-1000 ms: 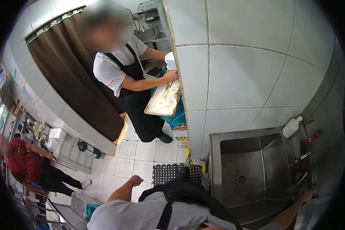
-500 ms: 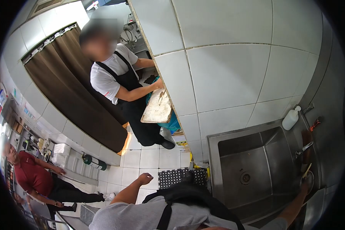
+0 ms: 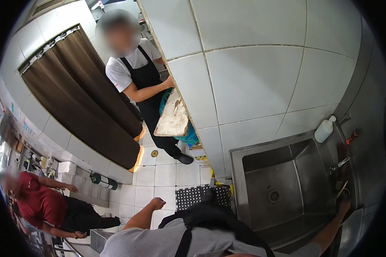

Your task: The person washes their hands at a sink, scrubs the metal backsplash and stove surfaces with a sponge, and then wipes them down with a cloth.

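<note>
My right hand (image 3: 342,205) reaches to the ledge on the right side of the steel sink (image 3: 238,188). Its fingers are curled in shadow beside a thin yellowish stick (image 3: 342,188); what they grip is too dark to make out. Just beyond is the metal tap (image 3: 339,165). On the left, my left hand (image 3: 157,203) hangs over the floor with fingers curled in, and nothing shows in it. A dark drain (image 3: 273,196) lies in the sink's bottom.
A white bottle (image 3: 324,129) stands at the sink's back corner, near an orange-red object (image 3: 352,137). Behind the tiled wall edge, a co-worker in a black apron (image 3: 146,75) holds a worn tray (image 3: 172,118). A person in red (image 3: 43,197) stands at left. A dotted black mat (image 3: 188,198) is underfoot.
The person in red has shifted, one hand coming away from the body. The co-worker leans farther behind the wall edge with the tray. My right hand has moved slightly up beside the stick.
</note>
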Motion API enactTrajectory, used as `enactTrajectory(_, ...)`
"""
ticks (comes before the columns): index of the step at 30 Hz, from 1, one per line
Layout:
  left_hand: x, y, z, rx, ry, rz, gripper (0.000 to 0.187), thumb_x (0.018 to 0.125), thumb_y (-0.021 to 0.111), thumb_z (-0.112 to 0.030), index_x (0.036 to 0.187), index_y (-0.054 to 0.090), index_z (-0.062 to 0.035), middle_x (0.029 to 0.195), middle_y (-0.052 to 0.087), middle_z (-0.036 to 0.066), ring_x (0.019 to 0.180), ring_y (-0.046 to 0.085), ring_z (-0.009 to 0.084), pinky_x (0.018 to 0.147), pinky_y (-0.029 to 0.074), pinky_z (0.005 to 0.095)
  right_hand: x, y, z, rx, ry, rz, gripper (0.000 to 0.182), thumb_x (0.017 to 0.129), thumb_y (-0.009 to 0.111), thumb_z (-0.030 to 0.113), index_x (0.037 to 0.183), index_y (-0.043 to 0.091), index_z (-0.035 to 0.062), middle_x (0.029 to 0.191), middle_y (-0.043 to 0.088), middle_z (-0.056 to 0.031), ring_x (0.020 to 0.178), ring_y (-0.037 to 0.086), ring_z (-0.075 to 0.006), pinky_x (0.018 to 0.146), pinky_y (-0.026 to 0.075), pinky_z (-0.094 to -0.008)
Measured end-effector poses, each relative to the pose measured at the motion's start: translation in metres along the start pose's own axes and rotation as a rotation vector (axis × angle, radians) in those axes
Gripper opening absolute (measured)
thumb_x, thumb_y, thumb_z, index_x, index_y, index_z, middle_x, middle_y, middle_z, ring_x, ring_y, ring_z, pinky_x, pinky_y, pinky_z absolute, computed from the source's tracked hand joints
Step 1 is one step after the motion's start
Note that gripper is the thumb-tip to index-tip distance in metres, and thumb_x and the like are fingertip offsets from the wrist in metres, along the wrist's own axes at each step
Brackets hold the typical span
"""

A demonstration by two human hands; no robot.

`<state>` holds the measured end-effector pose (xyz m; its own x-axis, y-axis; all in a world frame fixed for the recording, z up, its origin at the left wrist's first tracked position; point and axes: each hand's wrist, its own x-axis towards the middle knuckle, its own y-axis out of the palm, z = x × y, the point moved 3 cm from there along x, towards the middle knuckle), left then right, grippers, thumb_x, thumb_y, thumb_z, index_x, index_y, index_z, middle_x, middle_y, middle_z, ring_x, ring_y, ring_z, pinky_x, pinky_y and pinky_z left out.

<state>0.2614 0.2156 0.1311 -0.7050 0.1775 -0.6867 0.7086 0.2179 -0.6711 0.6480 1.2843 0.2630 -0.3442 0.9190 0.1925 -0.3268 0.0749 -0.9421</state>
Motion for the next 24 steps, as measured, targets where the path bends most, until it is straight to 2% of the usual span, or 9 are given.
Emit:
enactTrajectory(5,-0.002,-0.012,-0.024,-0.268,-0.197,-0.089,0.036,0.088,0.058,-0.033,0.105,0.067,-0.0022,0.092,0.070,0.016,0.079,0.069,0.0255,0.073,0.055,0.0365,-0.010,0.018,0.018,0.182,0.085,0.259,0.051,0.098,0.039,0.033,0.138,0.043,0.0031,0.139,0.046,-0.0207,0.130,0.042,-0.0349,0.107,0.034,-0.0418)
enactTrajectory(8,0.000,-0.008,-0.031,-0.283,-0.077,-0.099,0.035,0.086,0.063,-0.030,0.102,0.066,0.0010,0.081,0.070,0.013,0.066,0.068,0.0206,0.065,0.055,0.0329,0.022,0.079,-0.055,0.885,0.349,0.478,0.049,0.099,0.034,0.030,0.137,0.043,0.0013,0.134,0.051,-0.0210,0.126,0.046,-0.0376,0.105,0.036,-0.0424)
enactTrajectory(10,-0.004,-0.011,-0.045,-0.429,-0.079,-0.142,0.034,0.087,0.063,-0.028,0.101,0.066,0.0024,0.082,0.070,0.013,0.067,0.068,0.0195,0.065,0.055,0.0317,0.003,0.033,-0.029,0.059,-0.097,0.015,0.041,0.094,0.038,0.018,0.127,0.053,-0.0012,0.122,0.058,-0.0261,0.114,0.054,-0.0432,0.095,0.044,-0.0489)
enactTrajectory(11,-0.004,-0.009,-0.047,-0.486,-0.076,-0.143,0.032,0.087,0.064,-0.026,0.100,0.066,0.0028,0.081,0.070,0.013,0.065,0.067,0.0193,0.062,0.055,0.0311,0.024,0.062,-0.073,-0.012,-0.213,-0.243,0.045,0.094,0.044,0.022,0.130,0.047,-0.0055,0.126,0.054,-0.0293,0.119,0.049,-0.0433,0.098,0.041,-0.0462)
enactTrajectory(16,0.003,0.007,-0.026,-0.527,-0.134,-0.058,0.028,0.088,0.062,-0.023,0.102,0.064,0.0017,0.081,0.070,0.013,0.065,0.067,0.0209,0.055,0.053,0.0314,0.011,-0.006,-0.023,-0.073,0.163,-0.134,0.033,0.093,0.049,0.026,0.106,0.056,-0.0034,0.108,0.061,-0.0280,0.103,0.057,-0.0453,0.085,0.047,-0.0508)
enactTrajectory(19,-0.003,0.003,-0.032,-0.532,-0.253,0.016,0.027,0.091,0.059,-0.021,0.108,0.061,-0.0012,0.088,0.069,0.013,0.069,0.067,0.0214,0.056,0.051,0.0319,0.014,-0.046,0.021,0.288,0.000,-0.372,0.048,0.097,0.044,0.038,0.116,0.056,-0.0043,0.119,0.055,-0.0319,0.113,0.049,-0.0494,0.091,0.042,-0.0495)
enactTrajectory(21,0.001,-0.009,-0.042,-0.698,-0.213,0.063,0.028,0.091,0.058,-0.022,0.111,0.059,-0.0023,0.092,0.069,0.013,0.073,0.067,0.0224,0.059,0.052,0.0332,-0.013,-0.096,0.103,0.347,-0.027,-0.312,0.052,0.097,0.049,0.038,0.125,0.051,-0.0059,0.120,0.059,-0.0246,0.116,0.052,-0.0414,0.101,0.037,-0.0394)
enactTrajectory(23,0.011,-0.031,-0.066,-0.895,-0.128,0.132,0.031,0.093,0.055,-0.025,0.118,0.056,-0.0053,0.101,0.067,0.014,0.083,0.067,0.0247,0.067,0.053,0.0361,-0.023,-0.108,0.156,0.866,0.309,0.039,0.044,0.093,0.061,0.030,0.125,0.056,-0.0001,0.112,0.063,-0.0122,0.102,0.061,-0.0224,0.086,0.049,-0.0383)
enactTrajectory(24,0.019,-0.045,-0.082,-0.958,0.025,0.147,0.030,0.093,0.055,-0.024,0.115,0.057,-0.0047,0.104,0.067,0.014,0.083,0.067,0.0244,0.068,0.054,0.0349,-0.040,-0.125,0.203,1.144,0.148,0.283,0.040,0.094,0.060,0.027,0.124,0.057,0.0010,0.111,0.063,-0.0107,0.099,0.062,-0.0193,0.084,0.052,-0.0362)
